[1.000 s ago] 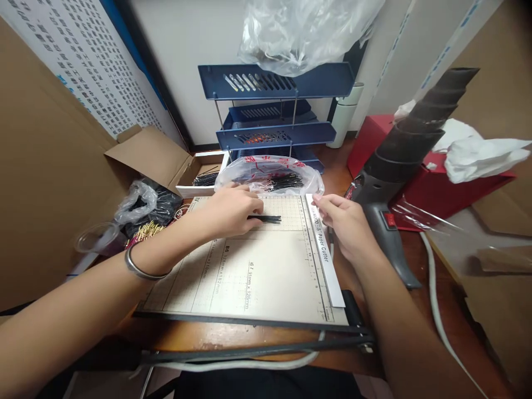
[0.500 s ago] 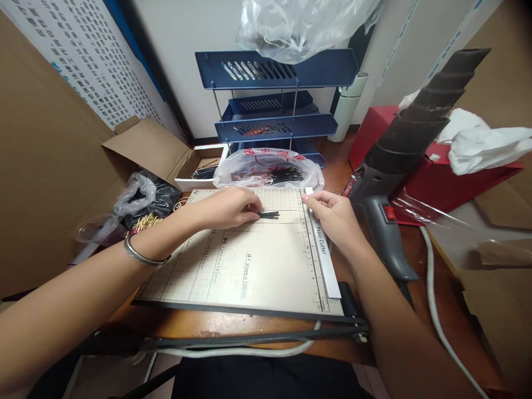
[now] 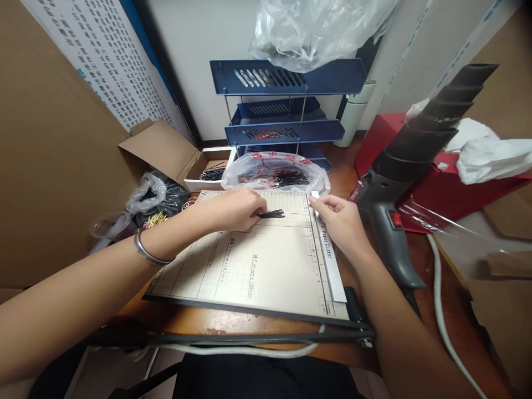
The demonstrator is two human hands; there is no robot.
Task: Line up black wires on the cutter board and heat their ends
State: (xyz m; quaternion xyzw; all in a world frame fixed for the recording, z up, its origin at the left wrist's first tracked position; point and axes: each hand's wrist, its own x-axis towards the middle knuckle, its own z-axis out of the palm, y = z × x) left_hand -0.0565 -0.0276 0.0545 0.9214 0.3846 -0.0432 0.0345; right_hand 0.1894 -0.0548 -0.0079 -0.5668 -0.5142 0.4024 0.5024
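Observation:
A bundle of thin black sticks (image 3: 274, 213) is pinched in my left hand (image 3: 246, 209), its ends pointing right over the cream gridded board of a paper cutter (image 3: 274, 266). At the board's upper right edge, my right hand (image 3: 338, 219) has thumb and fingertips pressed together by the top of the white strip marked "Paper Cutter" (image 3: 334, 271); anything between those fingertips is too small to make out. The cutter's long black arm (image 3: 266, 336) lies lowered off the near edge of the board.
Behind the board stand a clear bag of black sticks (image 3: 291, 178), an open box (image 3: 214, 166) and a blue rack (image 3: 286, 133). A heat gun (image 3: 386, 194) and red box (image 3: 376, 138) are at right. At left lies a black bag (image 3: 170, 194).
The view has shifted, so everything sits slightly further right and lower. The black sticks are tilted a little more upward at their right ends. Both hands stay in nearly the same places over the board.

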